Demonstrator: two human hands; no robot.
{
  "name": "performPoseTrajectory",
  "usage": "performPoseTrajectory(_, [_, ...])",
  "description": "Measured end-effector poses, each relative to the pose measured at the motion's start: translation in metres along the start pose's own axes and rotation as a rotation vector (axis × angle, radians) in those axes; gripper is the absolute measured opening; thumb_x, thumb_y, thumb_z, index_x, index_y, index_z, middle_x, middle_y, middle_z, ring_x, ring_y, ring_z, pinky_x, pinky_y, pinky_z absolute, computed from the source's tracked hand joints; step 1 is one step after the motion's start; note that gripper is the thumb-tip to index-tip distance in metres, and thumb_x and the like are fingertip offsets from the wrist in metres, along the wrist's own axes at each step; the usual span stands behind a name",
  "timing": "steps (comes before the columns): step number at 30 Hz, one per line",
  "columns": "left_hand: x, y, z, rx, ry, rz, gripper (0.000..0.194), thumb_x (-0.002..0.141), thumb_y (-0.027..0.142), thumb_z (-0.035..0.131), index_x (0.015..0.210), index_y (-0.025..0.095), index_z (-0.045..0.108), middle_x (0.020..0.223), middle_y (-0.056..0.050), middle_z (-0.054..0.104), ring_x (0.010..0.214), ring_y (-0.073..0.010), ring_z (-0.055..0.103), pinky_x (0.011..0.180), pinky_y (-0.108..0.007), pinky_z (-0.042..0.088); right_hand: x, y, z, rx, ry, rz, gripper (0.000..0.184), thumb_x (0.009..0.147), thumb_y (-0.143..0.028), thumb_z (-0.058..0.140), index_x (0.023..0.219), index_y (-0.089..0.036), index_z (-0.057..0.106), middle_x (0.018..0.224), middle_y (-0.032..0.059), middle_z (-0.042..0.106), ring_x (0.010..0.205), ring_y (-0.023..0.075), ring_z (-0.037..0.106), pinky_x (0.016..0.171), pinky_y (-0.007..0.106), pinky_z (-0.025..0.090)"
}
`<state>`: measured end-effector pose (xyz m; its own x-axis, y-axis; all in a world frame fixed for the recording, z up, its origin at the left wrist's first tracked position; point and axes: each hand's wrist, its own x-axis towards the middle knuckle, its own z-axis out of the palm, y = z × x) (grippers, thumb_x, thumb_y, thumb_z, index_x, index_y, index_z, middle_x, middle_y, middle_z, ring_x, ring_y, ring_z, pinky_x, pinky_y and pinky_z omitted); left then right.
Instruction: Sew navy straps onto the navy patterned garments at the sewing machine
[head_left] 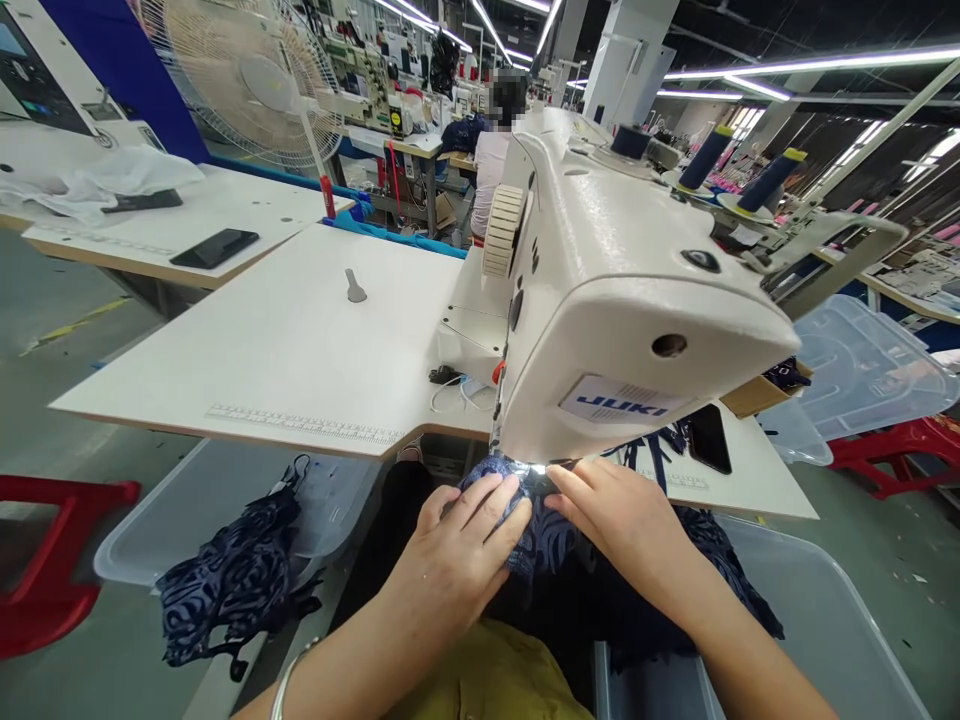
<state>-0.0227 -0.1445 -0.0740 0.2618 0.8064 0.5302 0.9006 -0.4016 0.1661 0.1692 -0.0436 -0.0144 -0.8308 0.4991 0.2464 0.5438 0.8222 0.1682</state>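
A navy lace garment (pixel 544 545) with a swirling pattern lies below the head of a white sewing machine (pixel 630 290). My left hand (pixel 469 540) grips the garment's left part, fingers bent over the lace and thumb out to the side. Close by on the right, my right hand (pixel 622 510) pinches the cloth's upper edge between thumb and fingers. The fingertips of both hands meet the fabric just under the machine head, which hides the needle and presser foot. More dark cloth (pixel 720 560) hangs beneath my right forearm.
Another navy garment (pixel 232 560) drapes over a clear plastic bin (pixel 337 500) at left. A small grey metal piece (pixel 355 287) lies on the white table (pixel 285 330). Phones lie at left (pixel 215 248) and right (pixel 709 440). Red stools (pixel 52 560) and a fan (pixel 262 85) stand around.
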Motion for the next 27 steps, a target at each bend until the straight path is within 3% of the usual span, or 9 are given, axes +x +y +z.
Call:
performPoseTrajectory(6, [0.0, -0.001, 0.001, 0.017, -0.007, 0.002, 0.035, 0.092, 0.029, 0.046, 0.125, 0.023, 0.055, 0.133, -0.004, 0.057, 0.121, -0.0207, 0.047, 0.096, -0.037, 0.025, 0.003, 0.001, -0.004, -0.053, 0.009, -0.054, 0.019, 0.095, -0.033, 0.049, 0.083, -0.022, 0.059, 0.064, -0.0006, 0.052, 0.059, 0.0144, 0.049, 0.051, 0.029, 0.027])
performPoseTrajectory(15, [-0.005, -0.002, 0.004, -0.014, -0.052, -0.008, 0.046, 0.087, 0.034, 0.056, 0.131, 0.024, 0.05, 0.134, -0.005, 0.055, 0.123, -0.0229, 0.045, 0.099, -0.037, 0.026, 0.006, -0.002, -0.004, -0.068, 0.03, -0.055, 0.02, 0.095, -0.032, 0.049, 0.084, -0.021, 0.06, 0.063, 0.0003, 0.054, 0.059, 0.0145, 0.051, 0.052, 0.03, 0.027])
performPoseTrajectory(27, [-0.006, -0.001, 0.008, -0.054, -0.025, -0.016, 0.039, 0.095, 0.03, 0.043, 0.133, 0.022, 0.049, 0.135, -0.006, 0.054, 0.126, -0.0217, 0.046, 0.102, -0.037, 0.03, -0.012, -0.012, 0.037, 0.058, 0.187, 0.075, 0.024, 0.098, -0.034, 0.044, 0.11, -0.017, 0.057, 0.074, 0.002, 0.061, 0.068, 0.0147, 0.058, 0.059, 0.027, 0.038])
